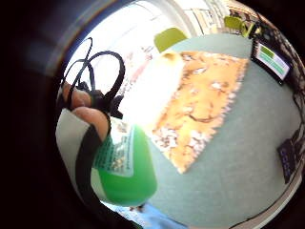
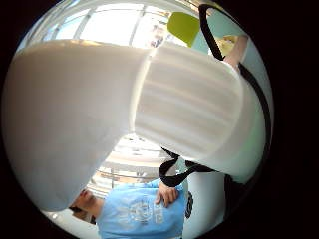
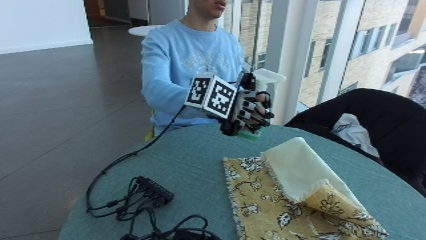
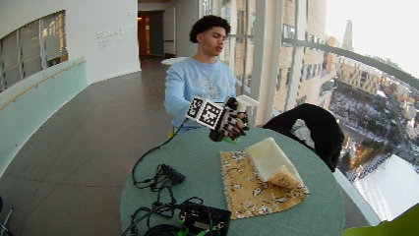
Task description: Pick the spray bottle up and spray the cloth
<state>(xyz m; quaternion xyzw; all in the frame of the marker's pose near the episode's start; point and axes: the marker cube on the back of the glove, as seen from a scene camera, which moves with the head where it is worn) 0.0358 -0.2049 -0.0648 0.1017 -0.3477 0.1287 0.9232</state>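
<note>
Spray bottle (image 3: 258, 100) mostly hidden by gripping gloved hands (image 3: 249, 111); cloth (image 3: 293, 195) folded

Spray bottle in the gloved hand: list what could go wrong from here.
1. The hand holds the spray bottle up off the table, set back from the cloth, so mist may land on the bare table instead.
2. The cloth is folded over itself, so part of it would likely stay dry.
3. Cables and a black box lie on the table nearby; stray spray could wet them.
</note>
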